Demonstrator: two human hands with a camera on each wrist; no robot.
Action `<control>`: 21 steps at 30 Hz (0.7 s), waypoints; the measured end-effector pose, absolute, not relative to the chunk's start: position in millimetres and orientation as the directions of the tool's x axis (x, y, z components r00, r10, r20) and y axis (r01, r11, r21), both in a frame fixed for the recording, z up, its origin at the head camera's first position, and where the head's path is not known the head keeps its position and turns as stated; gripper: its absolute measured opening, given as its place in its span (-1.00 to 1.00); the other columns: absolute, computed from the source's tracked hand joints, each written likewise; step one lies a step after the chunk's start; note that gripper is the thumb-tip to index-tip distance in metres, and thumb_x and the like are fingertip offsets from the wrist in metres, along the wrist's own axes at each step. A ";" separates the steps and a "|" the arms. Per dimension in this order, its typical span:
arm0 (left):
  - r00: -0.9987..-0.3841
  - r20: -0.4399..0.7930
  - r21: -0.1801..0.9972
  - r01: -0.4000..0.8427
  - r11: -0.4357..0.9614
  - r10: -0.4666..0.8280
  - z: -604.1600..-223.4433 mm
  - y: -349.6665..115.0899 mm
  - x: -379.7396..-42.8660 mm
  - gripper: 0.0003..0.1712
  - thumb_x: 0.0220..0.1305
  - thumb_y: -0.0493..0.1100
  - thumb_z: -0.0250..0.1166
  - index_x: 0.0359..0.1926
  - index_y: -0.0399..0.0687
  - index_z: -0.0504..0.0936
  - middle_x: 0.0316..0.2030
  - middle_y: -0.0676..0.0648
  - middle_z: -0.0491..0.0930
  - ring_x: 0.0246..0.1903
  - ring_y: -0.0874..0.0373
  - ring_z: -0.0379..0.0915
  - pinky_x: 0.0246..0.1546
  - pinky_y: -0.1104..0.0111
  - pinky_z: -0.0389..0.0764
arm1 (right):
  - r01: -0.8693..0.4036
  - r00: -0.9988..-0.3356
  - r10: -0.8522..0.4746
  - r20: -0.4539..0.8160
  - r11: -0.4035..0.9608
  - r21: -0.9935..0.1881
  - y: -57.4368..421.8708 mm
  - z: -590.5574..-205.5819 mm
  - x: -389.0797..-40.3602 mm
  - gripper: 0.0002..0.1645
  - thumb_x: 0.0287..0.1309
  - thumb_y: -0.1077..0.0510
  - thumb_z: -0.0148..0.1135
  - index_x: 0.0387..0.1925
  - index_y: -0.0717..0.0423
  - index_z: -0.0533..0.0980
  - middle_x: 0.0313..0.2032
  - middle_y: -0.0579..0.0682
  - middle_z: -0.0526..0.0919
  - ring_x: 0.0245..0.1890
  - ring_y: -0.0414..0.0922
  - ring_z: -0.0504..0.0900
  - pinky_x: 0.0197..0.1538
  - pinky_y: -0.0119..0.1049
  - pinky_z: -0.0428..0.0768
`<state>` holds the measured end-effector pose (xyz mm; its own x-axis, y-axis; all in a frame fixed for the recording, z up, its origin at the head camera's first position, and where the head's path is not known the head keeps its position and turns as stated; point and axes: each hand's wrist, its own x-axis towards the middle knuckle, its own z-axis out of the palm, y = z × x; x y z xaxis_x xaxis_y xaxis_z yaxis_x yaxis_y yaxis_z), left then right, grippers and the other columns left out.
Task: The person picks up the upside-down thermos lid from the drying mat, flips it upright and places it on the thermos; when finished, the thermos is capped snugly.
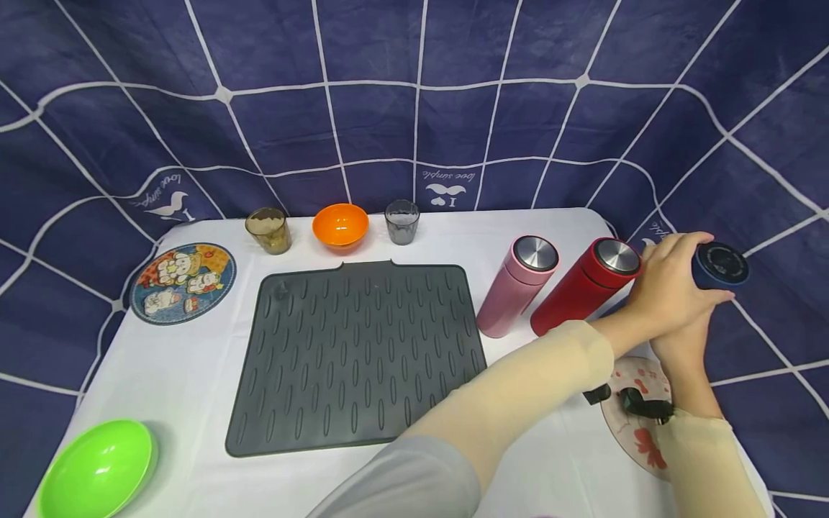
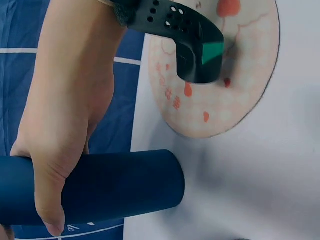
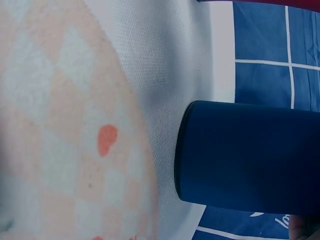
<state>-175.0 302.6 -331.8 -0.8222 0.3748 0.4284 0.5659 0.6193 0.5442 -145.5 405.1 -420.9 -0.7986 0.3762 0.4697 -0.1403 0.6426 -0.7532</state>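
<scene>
A dark blue vacuum flask (image 1: 722, 266) is at the far right of the table in the head view, its dark lid facing up. My left hand (image 1: 667, 284) grips it near the lid. Lower down, my right hand (image 1: 683, 349) grips the body; the left wrist view shows this right hand (image 2: 65, 140) wrapped round the blue flask (image 2: 125, 182). In the right wrist view the flask (image 3: 250, 157) shows its lower end, with a fingertip at the frame's edge. Whether its base touches the table cannot be told. Beside my left hand stands a red flask (image 1: 583, 288), then a pink flask (image 1: 514, 288).
A grey ribbed mat (image 1: 363, 352) lies mid-table. Behind it stand an amber glass (image 1: 268, 232), an orange bowl (image 1: 340, 226) and a grey glass (image 1: 402, 223). Left are a cartoon placemat (image 1: 184, 283) and a green bowl (image 1: 97, 467). A pink round placemat (image 1: 622, 410) lies under my right wrist.
</scene>
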 end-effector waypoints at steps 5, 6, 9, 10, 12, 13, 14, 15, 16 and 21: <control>-0.862 0.329 0.657 0.503 0.562 0.387 -333.1 302.8 -176.1 -0.09 -0.06 0.37 0.35 0.32 0.37 0.23 0.13 0.31 0.32 0.10 0.54 0.12 0.00 0.78 0.16 | -0.134 -0.806 0.382 0.452 0.625 -0.769 404.8 -421.3 -146.3 -0.05 -0.03 0.28 0.32 0.37 -0.03 0.09 0.07 -0.46 0.34 0.17 -0.44 0.27 0.28 -0.56 0.13; -0.858 0.316 0.658 0.505 0.558 0.405 -333.4 302.5 -176.0 -0.08 -0.03 0.36 0.33 0.35 0.38 0.20 0.14 0.30 0.31 0.12 0.53 0.09 0.02 0.77 0.15 | -0.125 -0.806 0.385 0.449 0.631 -0.766 404.4 -420.7 -146.3 -0.10 -0.01 0.27 0.32 0.35 0.00 0.12 0.03 -0.49 0.35 0.14 -0.46 0.29 0.25 -0.58 0.14; -0.842 0.290 0.645 0.523 0.556 0.455 -334.4 300.8 -175.4 -0.02 0.05 0.34 0.29 0.43 0.38 0.04 0.21 0.26 0.26 0.19 0.51 0.03 0.15 0.70 0.07 | -0.101 -0.805 0.384 0.453 0.664 -0.741 402.3 -418.7 -146.1 -0.36 0.06 0.27 0.27 0.20 0.23 0.32 -0.18 -0.60 0.38 -0.07 -0.54 0.34 0.09 -0.61 0.20; -0.834 0.291 0.628 0.536 0.564 0.469 -334.8 300.6 -175.4 0.00 0.07 0.34 0.27 0.45 0.35 -0.01 0.24 0.27 0.25 0.21 0.50 0.03 0.21 0.66 0.03 | -0.087 -0.803 0.386 0.454 0.678 -0.730 401.4 -418.1 -145.8 -0.44 0.08 0.26 0.25 0.13 0.31 0.37 -0.26 -0.63 0.36 -0.14 -0.58 0.33 0.03 -0.62 0.19; -0.824 0.297 0.616 0.552 0.562 0.483 -336.2 300.1 -175.5 0.03 0.10 0.32 0.25 0.47 0.27 -0.08 0.29 0.26 0.21 0.25 0.49 0.03 0.28 0.60 -0.03 | -0.065 -0.803 0.398 0.444 0.682 -0.729 399.7 -416.9 -144.3 -0.50 0.10 0.25 0.22 0.06 0.41 0.39 -0.33 -0.64 0.31 -0.19 -0.60 0.29 0.01 -0.60 0.18; -0.820 0.305 0.616 0.558 0.556 0.484 -337.2 299.8 -176.0 0.02 0.11 0.31 0.24 0.47 0.22 -0.07 0.31 0.25 0.20 0.26 0.48 0.04 0.31 0.58 -0.06 | -0.064 -0.806 0.396 0.440 0.681 -0.729 399.2 -416.2 -143.1 -0.46 0.10 0.24 0.22 0.09 0.42 0.36 -0.27 -0.56 0.41 -0.12 -0.55 0.34 0.07 -0.58 0.18; -0.817 0.309 0.620 0.562 0.548 0.488 -338.4 299.6 -176.5 0.01 0.12 0.30 0.23 0.46 0.19 -0.07 0.33 0.26 0.19 0.27 0.48 0.05 0.32 0.58 -0.08 | -0.055 -0.811 0.395 0.432 0.683 -0.728 399.2 -415.5 -142.2 -0.38 0.09 0.21 0.23 0.16 0.39 0.30 -0.15 -0.45 0.46 0.00 -0.47 0.37 0.17 -0.55 0.16; -0.808 0.324 0.620 0.574 0.535 0.493 -339.9 299.2 -177.3 0.00 0.13 0.29 0.23 0.45 0.15 -0.05 0.34 0.24 0.19 0.28 0.47 0.07 0.32 0.59 -0.08 | -0.055 -0.816 0.397 0.420 0.670 -0.741 399.1 -414.9 -141.3 -0.28 0.10 0.17 0.24 0.24 0.34 0.22 -0.01 -0.31 0.48 0.13 -0.39 0.35 0.26 -0.51 0.13; -0.799 0.336 0.622 0.586 0.519 0.499 -341.0 298.4 -177.8 -0.02 0.15 0.28 0.22 0.45 0.11 -0.03 0.35 0.22 0.19 0.29 0.46 0.08 0.32 0.61 -0.08 | -0.055 -0.820 0.400 0.410 0.658 -0.751 399.6 -415.0 -140.9 -0.19 0.09 0.14 0.25 0.31 0.29 0.13 0.14 -0.17 0.42 0.25 -0.31 0.28 0.34 -0.47 0.06; -0.791 0.324 0.643 0.587 0.493 0.520 -345.6 296.4 -178.6 -0.04 0.19 0.25 0.19 0.45 0.04 -0.06 0.39 0.18 0.12 0.35 0.44 0.00 0.33 0.63 -0.10 | -0.056 -0.835 0.391 0.386 0.639 -0.767 401.1 -416.8 -140.3 -0.06 0.12 0.05 0.23 0.40 0.18 -0.02 0.37 0.18 0.16 0.41 -0.16 0.10 0.44 -0.37 -0.05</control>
<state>-178.6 296.4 -345.6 -0.7906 0.5197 0.3238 0.5869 0.4926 0.6426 -140.3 401.1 -416.8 -0.8353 0.3911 0.3864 -0.0560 0.6386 -0.7675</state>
